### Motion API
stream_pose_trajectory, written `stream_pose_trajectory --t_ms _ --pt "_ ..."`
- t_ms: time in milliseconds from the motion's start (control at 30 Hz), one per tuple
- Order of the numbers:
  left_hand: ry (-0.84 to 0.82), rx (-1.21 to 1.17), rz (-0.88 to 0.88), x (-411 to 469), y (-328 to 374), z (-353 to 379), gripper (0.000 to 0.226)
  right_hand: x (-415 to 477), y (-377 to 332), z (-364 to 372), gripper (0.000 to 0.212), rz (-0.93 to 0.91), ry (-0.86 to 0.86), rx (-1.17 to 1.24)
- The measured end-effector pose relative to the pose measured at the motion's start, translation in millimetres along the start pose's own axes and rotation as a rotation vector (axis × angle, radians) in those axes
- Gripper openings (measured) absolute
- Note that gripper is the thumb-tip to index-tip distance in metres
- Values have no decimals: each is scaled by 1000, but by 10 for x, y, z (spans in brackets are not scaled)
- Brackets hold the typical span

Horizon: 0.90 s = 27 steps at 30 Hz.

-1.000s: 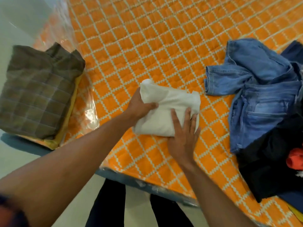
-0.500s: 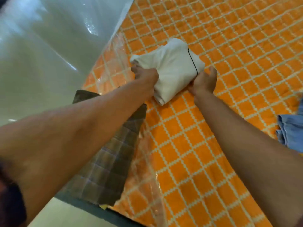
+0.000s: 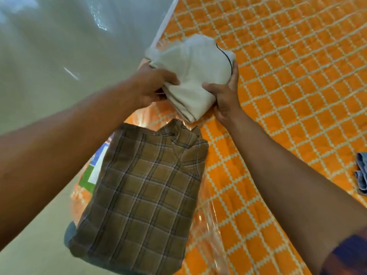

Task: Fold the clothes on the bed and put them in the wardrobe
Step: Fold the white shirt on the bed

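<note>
While we lean over 1 orange quilted bed (image 3: 288,96), we count 1 folded plaid shirt (image 3: 147,191) at its left edge and 1 folded white garment (image 3: 194,76) just beyond the shirt's collar. Of our 2 hands, the left hand (image 3: 153,86) pinches the garment's left end and the right hand (image 3: 226,96) clasps its right side. 1 denim piece (image 3: 360,173) shows at the right edge. Compared with 0.5 s ago, the garment sits nearer the shirt.

The bed (image 3: 297,80) is wearing an orange quilt (image 3: 264,147) with a cream grid. A folded plaid shirt (image 3: 143,191) is lying at its near edge on some shiny clear plastic (image 3: 208,231), and a bit of blue denim (image 3: 360,173) is poking in at the far right.
</note>
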<state>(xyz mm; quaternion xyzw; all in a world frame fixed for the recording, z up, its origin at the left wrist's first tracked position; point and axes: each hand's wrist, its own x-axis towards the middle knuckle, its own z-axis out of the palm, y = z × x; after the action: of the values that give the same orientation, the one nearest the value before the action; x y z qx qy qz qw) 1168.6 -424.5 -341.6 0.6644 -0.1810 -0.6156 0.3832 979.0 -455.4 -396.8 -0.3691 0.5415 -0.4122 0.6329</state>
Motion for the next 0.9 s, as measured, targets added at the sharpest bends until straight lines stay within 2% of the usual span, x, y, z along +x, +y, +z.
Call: stream_pose_trajectory --t_ms 67,100,200,333,433,500,567,633,700,767,833,900 --pt "25 21 -31 -83 -133 -276 50 -45 42 142 129 -4 -84 -44" --pt "42 67 -76 -151 -230 -408 49 -82 74 194 131 2 -138 -96" --pt "13 316 -205 -325 -415 -732 41 -159 189 285 131 48 -225 -197" --pt "98 646 -217 -394 -348 -934 46 -52 163 243 125 63 -254 -278" --pt "330 1007 -54 -334 -233 -939 75 9 56 220 121 4 -268 -482" --pt "459 1177 229 -289 -198 -852 80 -64 26 260 107 -188 -110 -831" --pt "355 1248 514 -212 -151 -691 81 -126 -10 317 89 -498 75 -1070" --pt "110 1384 583 -77 -141 -457 89 -84 -8 315 74 -629 15 -1196" --pt "-76 1469 404 91 -196 -303 97 0 106 284 68 -535 -200 -1368" --pt "-145 1449 227 215 -235 -224 103 61 258 224 68 -404 -300 -1407" --pt "-118 1425 167 256 -242 -184 105 67 307 207 71 -349 -309 -1364" --pt "-22 1439 159 201 -212 -101 103 62 245 211 74 -305 -337 -1324"
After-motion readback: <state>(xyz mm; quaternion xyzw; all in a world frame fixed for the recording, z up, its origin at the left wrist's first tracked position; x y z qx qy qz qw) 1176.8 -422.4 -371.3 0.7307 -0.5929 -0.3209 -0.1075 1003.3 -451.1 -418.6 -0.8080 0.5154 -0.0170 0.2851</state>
